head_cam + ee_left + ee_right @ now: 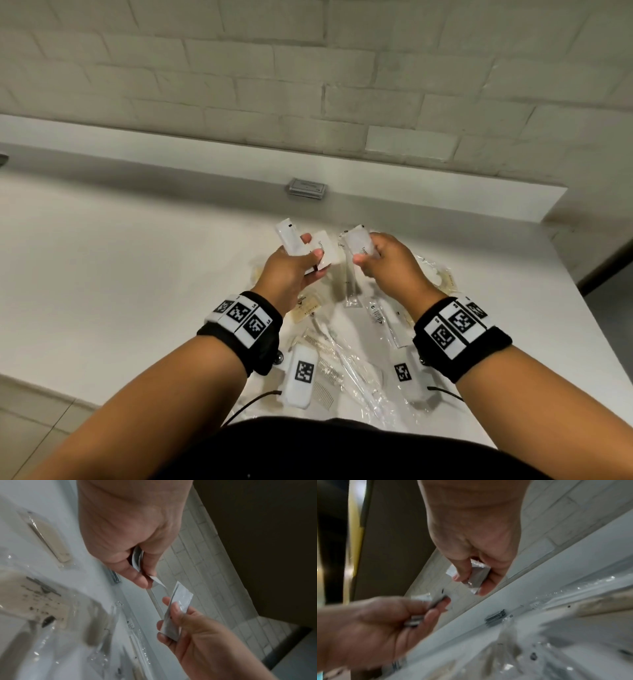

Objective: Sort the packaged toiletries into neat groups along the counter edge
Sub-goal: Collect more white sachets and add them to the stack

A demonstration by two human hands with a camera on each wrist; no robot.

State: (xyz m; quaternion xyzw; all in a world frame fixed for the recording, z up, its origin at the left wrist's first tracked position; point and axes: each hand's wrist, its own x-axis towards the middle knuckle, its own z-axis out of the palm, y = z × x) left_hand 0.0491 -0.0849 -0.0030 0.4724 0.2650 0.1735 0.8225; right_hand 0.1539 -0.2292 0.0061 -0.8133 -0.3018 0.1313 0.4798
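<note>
Nearest you, at the counter's [102, 274] front edge, clear-wrapped combs [325, 373] and toothbrushes [356, 373] lie scattered under your wrists. Bare counter stretches wide to your left; its right edge is close. Above the pile, your left hand [291, 270] pinches two white sachets [294, 240] between thumb and fingers. Your right hand [387, 263] curls round another sachet [359, 241], just beside the left. Farther back, a stack of grey packets [306, 187] sits against the back ledge [205, 154].
</note>
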